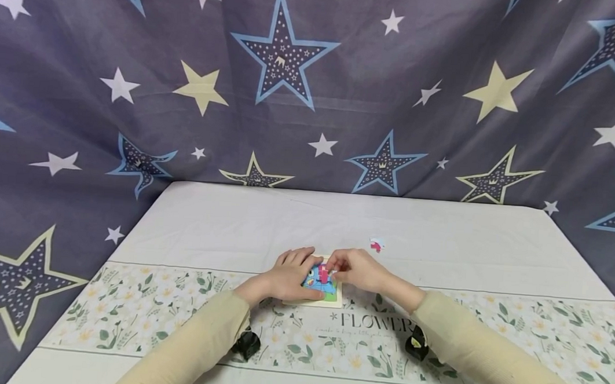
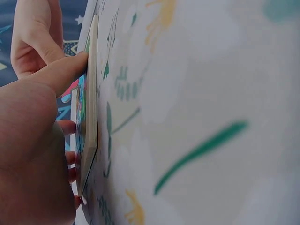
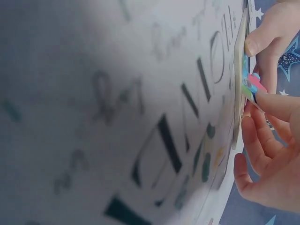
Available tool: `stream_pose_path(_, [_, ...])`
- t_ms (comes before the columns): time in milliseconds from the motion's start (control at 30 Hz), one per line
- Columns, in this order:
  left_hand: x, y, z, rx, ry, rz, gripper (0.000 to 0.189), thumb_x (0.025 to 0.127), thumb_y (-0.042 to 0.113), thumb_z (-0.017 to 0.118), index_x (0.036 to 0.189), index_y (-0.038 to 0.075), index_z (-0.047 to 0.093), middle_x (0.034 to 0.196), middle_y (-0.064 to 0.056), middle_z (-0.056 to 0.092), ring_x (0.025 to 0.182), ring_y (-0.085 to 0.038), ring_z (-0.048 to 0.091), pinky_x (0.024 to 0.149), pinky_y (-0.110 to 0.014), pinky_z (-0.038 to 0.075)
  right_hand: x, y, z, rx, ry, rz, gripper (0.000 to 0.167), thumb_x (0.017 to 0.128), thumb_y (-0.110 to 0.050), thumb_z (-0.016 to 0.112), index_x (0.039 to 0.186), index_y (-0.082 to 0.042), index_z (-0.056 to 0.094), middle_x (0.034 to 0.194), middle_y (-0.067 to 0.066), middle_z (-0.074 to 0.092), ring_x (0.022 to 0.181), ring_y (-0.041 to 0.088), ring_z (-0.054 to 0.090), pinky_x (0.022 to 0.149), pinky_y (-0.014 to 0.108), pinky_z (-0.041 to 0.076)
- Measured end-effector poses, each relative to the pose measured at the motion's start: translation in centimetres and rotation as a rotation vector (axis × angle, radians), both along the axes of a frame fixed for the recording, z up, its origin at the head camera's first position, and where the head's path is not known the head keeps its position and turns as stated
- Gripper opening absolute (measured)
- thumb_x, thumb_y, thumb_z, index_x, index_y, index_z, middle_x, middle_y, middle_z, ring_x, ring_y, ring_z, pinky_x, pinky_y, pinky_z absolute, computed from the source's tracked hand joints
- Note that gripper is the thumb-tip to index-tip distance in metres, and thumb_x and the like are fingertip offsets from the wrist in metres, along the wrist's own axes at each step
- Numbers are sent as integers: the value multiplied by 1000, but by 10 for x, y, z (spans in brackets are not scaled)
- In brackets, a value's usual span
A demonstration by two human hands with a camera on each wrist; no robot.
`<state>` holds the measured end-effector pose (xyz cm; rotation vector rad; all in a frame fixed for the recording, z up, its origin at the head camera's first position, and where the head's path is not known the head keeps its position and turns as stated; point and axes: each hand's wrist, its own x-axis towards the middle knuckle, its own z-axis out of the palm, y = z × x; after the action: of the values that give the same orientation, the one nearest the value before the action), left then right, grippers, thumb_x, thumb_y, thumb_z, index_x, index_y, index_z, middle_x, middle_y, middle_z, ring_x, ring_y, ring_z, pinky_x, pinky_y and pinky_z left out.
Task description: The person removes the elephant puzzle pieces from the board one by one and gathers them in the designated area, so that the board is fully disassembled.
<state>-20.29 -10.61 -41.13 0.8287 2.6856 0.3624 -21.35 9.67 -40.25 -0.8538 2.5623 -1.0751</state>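
Observation:
A small jigsaw puzzle in a pale wooden frame (image 1: 337, 304) lies on the table, its picture blue, pink and green. My left hand (image 1: 294, 275) rests across its left side with fingers spread and the thumb along the near edge. From the right, my right hand (image 1: 358, 269) pinches a puzzle piece (image 3: 255, 85) between thumb and fingers. That piece, pink, blue and green, tilts up from the board in the right wrist view. The fingers partly hide it. Beyond the right hand a loose pink and pale blue puzzle piece (image 1: 376, 245) lies flat on the white cloth.
A white tablecloth (image 1: 243, 223) with a flowered band (image 1: 176, 301) and printed lettering covers the table. Behind it hangs a dark curtain (image 1: 343, 101) with stars. Dark wrist-worn devices show under both sleeves (image 1: 200, 340).

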Motion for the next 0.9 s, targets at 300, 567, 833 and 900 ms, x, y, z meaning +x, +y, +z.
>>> stream_pose_path(300, [0, 0, -1, -4, -6, -2, 77, 83, 58, 51, 144, 19, 24, 151, -11, 11, 139, -29, 8, 109, -52, 10, -1, 4, -1, 0, 29, -12, 10, 84, -5, 61, 91, -11, 65, 77, -2, 61, 68, 8, 53, 63, 22, 45])
stream_pose_path(567, [0, 1, 1, -13, -8, -6, 79, 83, 59, 51, 144, 18, 22, 151, -11, 9, 139, -28, 7, 109, -51, 9, -3, 14, 7, -2, 47, -41, 11, 85, -5, 59, 93, -12, 64, 80, -1, 62, 70, 10, 54, 63, 24, 45])
stream_pose_path(833, [-1, 2, 2, -34, -6, -7, 79, 83, 60, 50, 145, 19, 21, 152, -10, 8, 139, -27, 7, 110, -50, 8, -7, 27, 7, -13, 69, -65, 11, 86, -7, 60, 92, -15, 65, 78, -1, 64, 67, 11, 55, 60, 24, 44])
stream_pose_path(900, [-1, 2, 2, -33, -7, -7, 79, 83, 60, 50, 145, 19, 21, 152, -10, 8, 139, -27, 7, 110, -50, 8, -9, 31, 7, -9, 66, -80, 10, 86, -8, 60, 92, -15, 66, 77, -2, 63, 66, 11, 54, 59, 24, 43])
